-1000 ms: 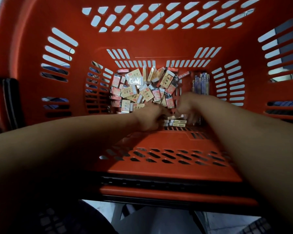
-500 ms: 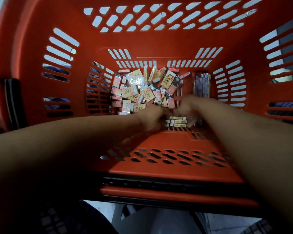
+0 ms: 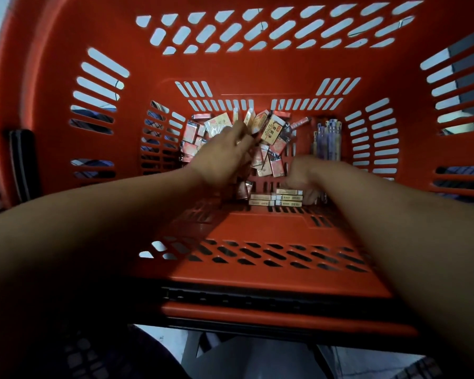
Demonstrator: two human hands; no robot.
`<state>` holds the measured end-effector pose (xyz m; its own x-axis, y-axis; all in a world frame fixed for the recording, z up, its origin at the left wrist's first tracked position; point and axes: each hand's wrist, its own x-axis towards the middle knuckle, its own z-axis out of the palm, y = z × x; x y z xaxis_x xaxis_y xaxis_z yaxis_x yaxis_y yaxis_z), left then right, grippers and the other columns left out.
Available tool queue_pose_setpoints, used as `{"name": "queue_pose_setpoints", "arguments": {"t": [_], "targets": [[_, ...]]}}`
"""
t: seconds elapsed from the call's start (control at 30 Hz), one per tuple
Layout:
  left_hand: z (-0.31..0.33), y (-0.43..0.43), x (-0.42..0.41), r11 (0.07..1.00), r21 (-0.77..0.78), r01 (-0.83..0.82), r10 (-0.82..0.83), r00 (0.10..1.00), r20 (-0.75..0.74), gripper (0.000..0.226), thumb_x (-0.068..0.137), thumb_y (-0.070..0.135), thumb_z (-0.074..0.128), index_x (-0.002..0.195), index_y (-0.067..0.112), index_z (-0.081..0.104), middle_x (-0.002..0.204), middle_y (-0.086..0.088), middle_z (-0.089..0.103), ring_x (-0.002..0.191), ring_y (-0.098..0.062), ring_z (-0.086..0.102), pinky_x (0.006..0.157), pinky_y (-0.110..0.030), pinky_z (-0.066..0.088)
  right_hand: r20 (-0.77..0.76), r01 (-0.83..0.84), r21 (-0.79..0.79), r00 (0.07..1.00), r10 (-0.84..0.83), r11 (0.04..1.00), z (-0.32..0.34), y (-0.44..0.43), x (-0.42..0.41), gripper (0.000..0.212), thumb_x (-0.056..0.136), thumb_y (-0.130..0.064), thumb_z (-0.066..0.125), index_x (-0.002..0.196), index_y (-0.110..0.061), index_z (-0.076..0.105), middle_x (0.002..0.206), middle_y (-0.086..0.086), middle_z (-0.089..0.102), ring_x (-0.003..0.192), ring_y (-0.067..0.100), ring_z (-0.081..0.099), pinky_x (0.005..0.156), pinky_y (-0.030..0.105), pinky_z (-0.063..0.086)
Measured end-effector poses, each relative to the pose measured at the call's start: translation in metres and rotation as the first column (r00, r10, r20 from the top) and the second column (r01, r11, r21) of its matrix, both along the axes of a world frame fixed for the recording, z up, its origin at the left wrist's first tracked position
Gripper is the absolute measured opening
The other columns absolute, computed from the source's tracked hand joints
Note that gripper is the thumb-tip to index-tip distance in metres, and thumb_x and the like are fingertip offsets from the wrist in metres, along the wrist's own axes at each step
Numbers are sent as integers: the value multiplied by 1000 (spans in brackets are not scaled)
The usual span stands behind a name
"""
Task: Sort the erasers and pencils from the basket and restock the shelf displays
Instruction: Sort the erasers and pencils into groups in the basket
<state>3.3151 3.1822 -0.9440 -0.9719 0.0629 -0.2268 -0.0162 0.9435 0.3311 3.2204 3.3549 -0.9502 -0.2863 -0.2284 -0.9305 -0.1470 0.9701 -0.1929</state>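
– Now, where are the task items lying?
– The loose pile of small boxed erasers in red-and-cream wrappers (image 3: pixel 271 129) is lying on the floor of the red slotted plastic basket (image 3: pixel 257 77), towards its far wall. A neat stack of flat cream eraser boxes (image 3: pixel 274 198) is sitting at the near side of the floor, just short of the pile. A bundle of blue-and-purple pencils (image 3: pixel 327 138) is standing in the far right corner, beside the pile.
– What is the left hand doing?
– The left hand (image 3: pixel 225 157) is reaching over the middle of the loose pile, palm down. Its fingers (image 3: pixel 240 134) are lying on the top erasers, only slightly bent. Blur is hiding the fingertips, so whether they are pinching an eraser cannot be told.
– And the right hand?
– The right hand (image 3: pixel 304 173) is sitting over the right end of the neat stack, below the pencils and apart from them. Its fingers (image 3: pixel 309 198) are curling downward and touching that end. The thumb is hidden, so a grip cannot be confirmed.
– Anything else?
– A black handle grip (image 3: pixel 19 165) is showing at the basket's left side.
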Motion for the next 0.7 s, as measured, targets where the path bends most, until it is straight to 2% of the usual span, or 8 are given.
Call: {"name": "queue_pose_setpoints", "arguments": {"t": [0.1, 0.17, 0.27, 0.37, 0.47, 0.57, 0.7], "targets": [[-10, -24, 0, 980, -166, 113, -93, 988, 124, 43, 100, 24, 57, 142, 12, 50, 141, -12, 44, 121, -33, 47, 90, -43, 47, -15, -13, -32, 1000, 12, 999, 5, 0, 1, 42, 98, -27, 64, 127, 4, 57, 109, 20, 64, 93, 35, 71, 86, 45, 61], [-13, -33, -1, 986, -132, 105, -85, 985, 150, 39, 102, 27, 51, 139, 15, 51, 136, -12, 47, 118, -34, 49, 89, -41, 45, -23, -23, -52, 999, 21, 998, 7, 0, 1, 42, 99, -28, 62, 127, 2, 58, 119, 20, 64, 104, 34, 67, 93, 41, 57], [-14, -31, -6, 996, -62, 65, -63, 997, 42, 24, 104, 41, 44, 121, 24, 50, 113, -7, 54, 101, -29, 53, 79, -38, 40, -18, -22, -62, 1000, 21, 998, 9, 0, 1, 38, 99, -27, 62, 127, -2, 61, 121, 18, 65, 103, 32, 67, 91, 38, 57], [-7, -32, -9, 976, -148, 162, -165, 986, -8, 25, 105, 44, 43, 116, 23, 49, 111, -8, 56, 97, -29, 54, 78, -40, 41, 10, -2, -78, 1000, 3, 997, 12, 0, 1, 36, 97, -26, 65, 124, -3, 61, 117, 18, 65, 97, 35, 69, 88, 44, 59], [-4, -37, -9, 961, -157, 228, -228, 973, 14, 30, 105, 30, 49, 129, 12, 53, 124, -16, 53, 106, -35, 53, 81, -47, 48, 18, 6, -74, 1000, -4, 997, 14, 0, 2, 37, 96, -27, 66, 123, -3, 62, 111, 18, 66, 91, 37, 71, 83, 47, 61], [-1, -51, -14, 925, -175, 338, -337, 941, 39, 42, 99, 15, 60, 138, 2, 52, 126, -22, 56, 103, -43, 56, 73, -49, 52, 11, -5, -97, 1000, 6, 995, 17, 0, 2, 36, 97, -28, 64, 123, -4, 63, 115, 18, 67, 100, 36, 69, 89, 42, 58], [3, -57, -15, 915, -146, 375, -364, 926, 95, 49, 97, 22, 62, 139, -2, 53, 121, -23, 63, 104, -43, 62, 80, -48, 54, 6, -8, -107, 1000, 9, 994, 22, -1, 2, 40, 98, -32, 63, 126, -4, 62, 119, 19, 66, 108, 36, 66, 92, 39, 55]]}}
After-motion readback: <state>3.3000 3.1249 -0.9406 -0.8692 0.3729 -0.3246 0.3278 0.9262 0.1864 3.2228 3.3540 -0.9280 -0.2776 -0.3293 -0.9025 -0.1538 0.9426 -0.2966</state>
